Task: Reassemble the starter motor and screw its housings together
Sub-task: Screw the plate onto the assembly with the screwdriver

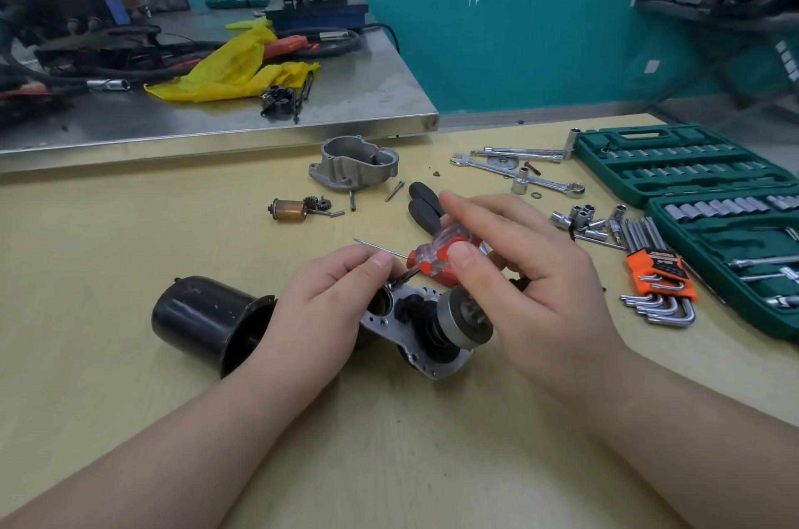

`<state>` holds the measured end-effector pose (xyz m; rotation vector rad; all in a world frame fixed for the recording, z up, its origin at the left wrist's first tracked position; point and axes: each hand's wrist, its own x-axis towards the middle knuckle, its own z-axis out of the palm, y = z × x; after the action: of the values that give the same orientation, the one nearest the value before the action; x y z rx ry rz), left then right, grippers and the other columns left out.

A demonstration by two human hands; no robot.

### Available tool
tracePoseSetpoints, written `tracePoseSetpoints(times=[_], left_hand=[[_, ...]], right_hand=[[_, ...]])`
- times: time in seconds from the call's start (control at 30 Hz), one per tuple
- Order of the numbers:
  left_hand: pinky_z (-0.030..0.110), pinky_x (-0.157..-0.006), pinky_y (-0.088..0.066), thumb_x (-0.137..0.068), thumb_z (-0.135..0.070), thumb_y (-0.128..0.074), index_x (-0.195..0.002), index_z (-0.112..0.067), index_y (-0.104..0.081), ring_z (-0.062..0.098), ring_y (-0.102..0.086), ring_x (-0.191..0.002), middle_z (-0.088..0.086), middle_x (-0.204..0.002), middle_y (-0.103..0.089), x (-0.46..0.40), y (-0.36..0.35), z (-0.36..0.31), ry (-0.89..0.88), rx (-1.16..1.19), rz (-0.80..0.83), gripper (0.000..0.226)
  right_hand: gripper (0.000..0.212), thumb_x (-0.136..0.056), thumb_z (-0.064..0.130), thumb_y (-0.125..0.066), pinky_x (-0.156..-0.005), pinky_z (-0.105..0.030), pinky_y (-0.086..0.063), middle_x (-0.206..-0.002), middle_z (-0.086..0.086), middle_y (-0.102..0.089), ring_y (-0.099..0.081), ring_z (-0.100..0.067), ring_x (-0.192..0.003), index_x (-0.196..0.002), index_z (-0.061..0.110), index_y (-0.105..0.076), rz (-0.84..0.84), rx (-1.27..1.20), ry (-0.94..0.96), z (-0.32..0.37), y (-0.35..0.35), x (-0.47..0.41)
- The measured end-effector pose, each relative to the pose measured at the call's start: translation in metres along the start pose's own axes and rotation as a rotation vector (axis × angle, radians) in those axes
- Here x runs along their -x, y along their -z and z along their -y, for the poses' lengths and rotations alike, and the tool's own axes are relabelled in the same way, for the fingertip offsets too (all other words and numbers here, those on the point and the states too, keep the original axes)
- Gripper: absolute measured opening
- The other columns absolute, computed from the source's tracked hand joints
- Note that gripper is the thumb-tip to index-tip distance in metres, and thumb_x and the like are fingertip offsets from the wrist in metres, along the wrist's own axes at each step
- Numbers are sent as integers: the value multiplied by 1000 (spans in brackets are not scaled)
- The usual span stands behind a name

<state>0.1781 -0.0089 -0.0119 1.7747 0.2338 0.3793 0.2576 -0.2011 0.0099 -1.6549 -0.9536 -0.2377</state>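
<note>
The starter motor lies on its side on the yellow table: a black cylindrical housing (203, 318) on the left, a silver middle plate (404, 327) and the drive gear assembly (465, 318) on the right. My left hand (333, 303) rests over the joint and pinches the tip area of a screwdriver at the plate's top edge. My right hand (514, 264) grips the screwdriver's red and clear handle (441, 254). A silver nose housing (354, 163) sits apart farther back, with loose screws (394, 191) beside it. A copper-coloured part (289, 209) with small gears (318, 203) lies to the left.
Black-handled pliers (426, 206) lie behind my right hand. Wrenches (519, 176), loose sockets (579, 217) and an orange hex key set (659, 286) lie to the right, before an open green socket case (713, 182). A steel bench (216, 113) with yellow cloth stands behind.
</note>
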Motion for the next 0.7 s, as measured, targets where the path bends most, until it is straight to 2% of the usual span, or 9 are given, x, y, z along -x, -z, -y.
tracePoseSetpoints(times=[0.07, 0.17, 0.23, 0.4, 0.47, 0.57, 0.7], left_hand=[[42, -81, -55, -96, -44, -54, -87, -24, -79, 17, -71, -85, 1, -86, -76, 0, 0, 0, 0, -7, -3, 33], [36, -79, -53, -95, -43, -56, -84, -25, -79, 12, -70, -83, -3, -84, -75, 0, -1, 0, 6, 8, -7, 31], [34, -79, -52, -95, -42, -56, -82, -27, -79, 11, -70, -82, -4, -83, -75, 0, -1, -1, 12, 29, -11, 30], [42, -82, -55, -96, -41, -56, -87, -21, -79, 20, -72, -85, 7, -88, -77, 0, -1, 0, 5, 33, -5, 32], [42, -81, -53, -96, -42, -56, -86, -22, -78, 18, -70, -83, 3, -85, -76, 0, -1, 0, 6, 25, -5, 32], [36, -77, -51, -96, -43, -55, -83, -28, -78, 9, -67, -79, -6, -79, -72, 0, -1, 0, -5, 13, -2, 30], [38, -76, -50, -98, -43, -56, -85, -25, -78, 11, -66, -79, -5, -80, -72, 0, 0, 2, -16, 6, 13, 31]], right_hand=[[40, -101, 21, -64, -84, -28, -54, -111, 7, -70, -66, -16, -105, -140, 24, -66, 14, 4, -4, 0, 1, -1], [35, -97, 25, -70, -77, -25, -53, -98, 9, -67, -65, -17, -96, -130, 35, -69, -6, 0, -1, 0, 2, -3], [31, -97, 27, -71, -77, -25, -52, -96, 10, -68, -66, -18, -95, -127, 36, -71, -16, -9, 10, 1, 0, -2], [37, -100, 14, -66, -88, -15, -50, -123, 11, -69, -65, -12, -119, -136, 23, -70, 0, 28, 44, -3, 0, -1], [40, -98, 12, -68, -83, -19, -53, -117, 13, -73, -67, -13, -115, -135, 27, -70, 17, 15, 25, -3, 2, -2], [44, -96, 16, -70, -74, -22, -54, -108, 16, -71, -67, -14, -106, -130, 42, -66, 31, -3, 8, 2, 2, -3], [35, -93, 19, -75, -72, -24, -53, -98, 12, -66, -66, -17, -97, -126, 33, -73, 27, 34, 22, 5, 4, -3]])
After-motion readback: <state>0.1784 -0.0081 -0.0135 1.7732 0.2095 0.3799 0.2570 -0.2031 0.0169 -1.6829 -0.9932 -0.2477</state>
